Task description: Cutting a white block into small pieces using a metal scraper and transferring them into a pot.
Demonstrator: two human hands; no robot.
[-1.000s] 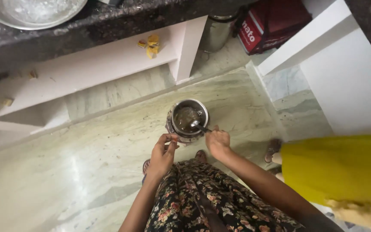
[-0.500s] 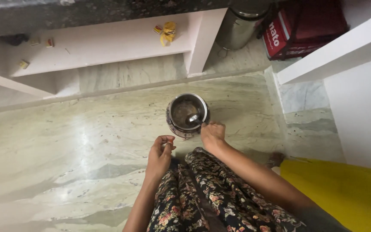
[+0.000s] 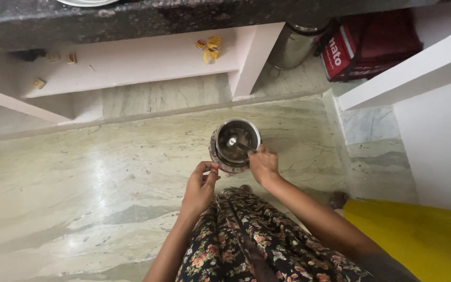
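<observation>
A round steel pot [image 3: 234, 144] with a patterned side stands on the pale marble floor [image 3: 79, 193] just beyond my knees. A metal spoon [image 3: 236, 142] rests inside it. My right hand [image 3: 262, 164] sits at the pot's near rim, fingers closed around the spoon's handle. Just to the left and nearer me, my left hand [image 3: 200, 187] hovers beside the pot with thumb and fingertips pinched together; whether something small is between them I cannot tell. My floral-print dress [image 3: 251, 240] fills the lower middle.
A pink low shelf [image 3: 131, 62] under a dark stone counter [image 3: 184, 13] holds yellow scraps [image 3: 212, 48]. A steel canister [image 3: 296, 44] and a red bag [image 3: 371, 44] stand at the back right. A white cabinet wall [image 3: 434, 120] and yellow cloth [image 3: 418, 240] lie to the right.
The view has tilted down and away from the counter. The pot's inside now looks darker with the spoon's bowl visible. My left hand has drawn slightly back from the pot, fingers pinched.
</observation>
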